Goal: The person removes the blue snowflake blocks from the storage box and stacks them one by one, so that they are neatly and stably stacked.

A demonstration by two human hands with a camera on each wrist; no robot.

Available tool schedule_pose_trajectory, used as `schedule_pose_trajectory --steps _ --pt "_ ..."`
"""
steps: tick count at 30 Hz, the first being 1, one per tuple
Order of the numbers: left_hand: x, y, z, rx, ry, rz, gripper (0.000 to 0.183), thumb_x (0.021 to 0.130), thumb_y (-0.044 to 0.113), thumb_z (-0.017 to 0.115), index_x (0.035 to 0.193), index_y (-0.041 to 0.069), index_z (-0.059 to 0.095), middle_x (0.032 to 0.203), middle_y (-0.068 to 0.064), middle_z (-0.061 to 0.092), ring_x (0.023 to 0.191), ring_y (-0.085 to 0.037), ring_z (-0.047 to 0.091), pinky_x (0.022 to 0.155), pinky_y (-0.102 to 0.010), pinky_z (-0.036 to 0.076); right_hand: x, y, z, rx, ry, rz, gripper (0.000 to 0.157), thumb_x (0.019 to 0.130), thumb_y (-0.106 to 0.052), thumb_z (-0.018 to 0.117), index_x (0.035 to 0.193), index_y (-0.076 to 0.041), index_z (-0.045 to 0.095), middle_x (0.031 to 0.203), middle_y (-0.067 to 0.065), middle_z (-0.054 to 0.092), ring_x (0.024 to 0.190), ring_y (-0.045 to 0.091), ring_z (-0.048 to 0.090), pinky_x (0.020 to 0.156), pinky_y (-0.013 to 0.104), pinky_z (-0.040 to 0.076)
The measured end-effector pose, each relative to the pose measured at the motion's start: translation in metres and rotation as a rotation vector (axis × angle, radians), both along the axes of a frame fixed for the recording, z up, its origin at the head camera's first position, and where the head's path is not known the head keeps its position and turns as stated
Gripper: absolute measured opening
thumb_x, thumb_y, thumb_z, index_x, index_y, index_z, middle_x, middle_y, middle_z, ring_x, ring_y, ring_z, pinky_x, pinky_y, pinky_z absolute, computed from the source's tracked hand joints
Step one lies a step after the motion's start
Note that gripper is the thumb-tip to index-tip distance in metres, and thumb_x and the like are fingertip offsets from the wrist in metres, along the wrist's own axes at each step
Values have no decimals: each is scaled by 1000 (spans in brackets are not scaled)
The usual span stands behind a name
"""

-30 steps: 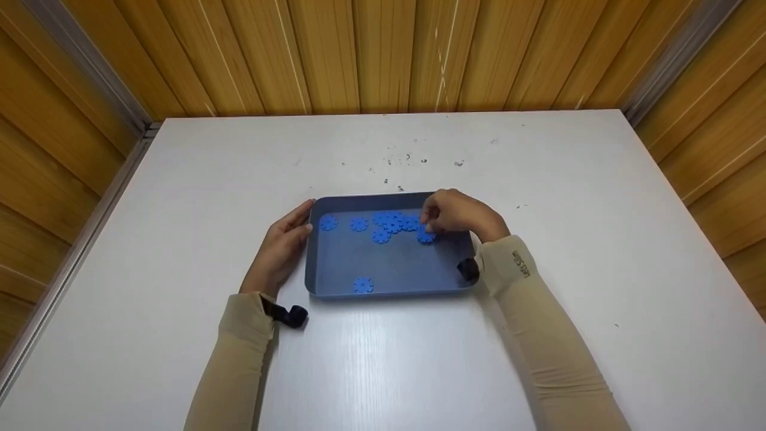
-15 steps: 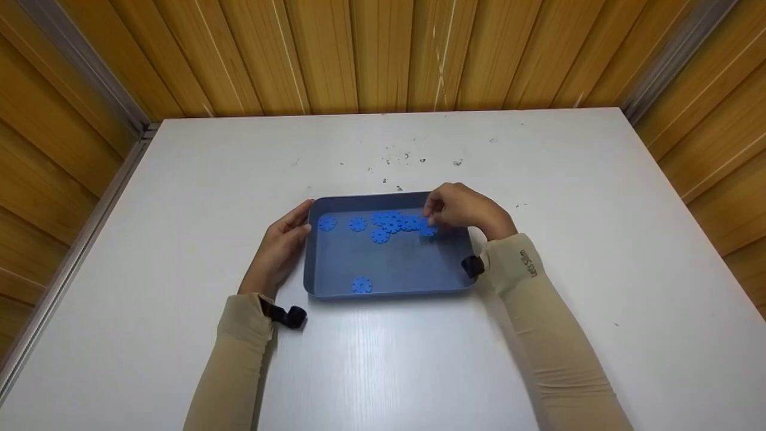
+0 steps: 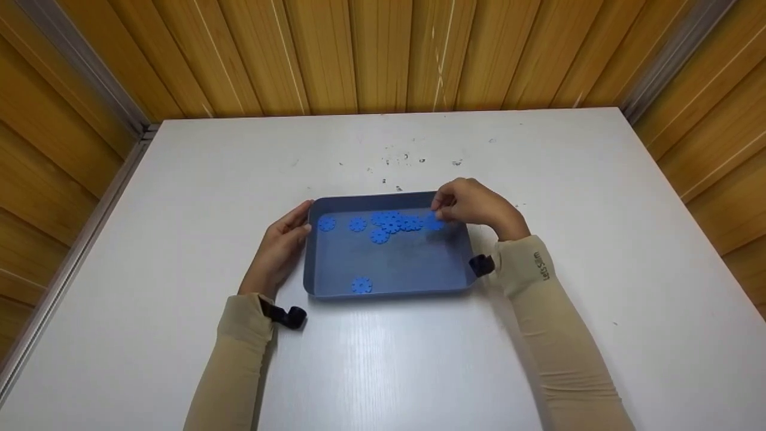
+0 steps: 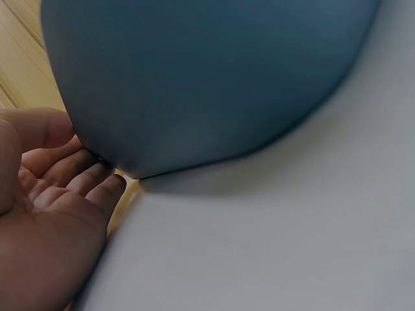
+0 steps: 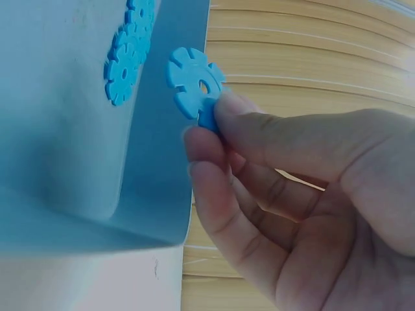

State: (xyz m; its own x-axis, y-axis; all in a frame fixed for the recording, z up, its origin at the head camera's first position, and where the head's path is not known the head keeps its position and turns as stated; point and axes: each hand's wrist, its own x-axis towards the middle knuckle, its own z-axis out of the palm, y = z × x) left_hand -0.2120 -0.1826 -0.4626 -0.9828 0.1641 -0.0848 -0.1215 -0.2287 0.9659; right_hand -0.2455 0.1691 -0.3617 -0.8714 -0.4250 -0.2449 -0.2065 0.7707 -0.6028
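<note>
And it's one table (image 3: 239, 155) before you, one tray (image 3: 389, 263), two hands on show, left hand (image 3: 280, 248) and right hand (image 3: 479, 206)! Two sleeves (image 3: 568, 341), two black wrist cameras (image 3: 293, 317)! You've one held disc (image 5: 188, 84), three loose discs (image 3: 358, 224) lying apart, plus one overlapping cluster (image 3: 392, 225), at least five in there, exact number hidden from you!

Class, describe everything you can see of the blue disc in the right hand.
The blue disc is flat and round, with slots cut into its rim and a hole at its centre; it looks like plastic. The right hand pinches its edge between thumb and fingers, holding it up apart from the other discs. In the head view it shows against the far right part of the tray.
</note>
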Motion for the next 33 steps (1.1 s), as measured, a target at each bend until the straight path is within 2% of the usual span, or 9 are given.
schedule_pose_trajectory --steps 5,13,28,33 --pt "0 0 -1 -1 -15 -5 56 96 -4 46 149 7 34 158 -4 30 147 -12 23 120 -27 19 0 8 -2 -18 6 -13 16 91 -8 63 104 0 68 98 12 68 82 20 64 74 31 53" --pt "0 -1 -1 4 1 -8 56 96 -5 45 149 5 33 158 -6 29 147 -14 23 120 -28 21 0 20 -3 -31 34 -25 13 90 -9 64 100 -2 69 98 12 67 82 20 65 75 33 53" --pt "0 0 0 -4 6 -4 56 96 -5 45 149 5 33 158 -6 29 147 -14 23 119 -27 22 2 38 -4 -43 45 -73 16 91 -9 63 103 -2 70 94 11 67 79 18 62 70 26 49" --pt "0 -1 -1 32 8 -9 55 96 -6 45 149 3 32 158 -8 29 147 -15 24 120 -28 20 4 44 -3 -63 50 -74 16 91 -9 63 103 -1 69 95 13 68 77 17 62 69 26 49"
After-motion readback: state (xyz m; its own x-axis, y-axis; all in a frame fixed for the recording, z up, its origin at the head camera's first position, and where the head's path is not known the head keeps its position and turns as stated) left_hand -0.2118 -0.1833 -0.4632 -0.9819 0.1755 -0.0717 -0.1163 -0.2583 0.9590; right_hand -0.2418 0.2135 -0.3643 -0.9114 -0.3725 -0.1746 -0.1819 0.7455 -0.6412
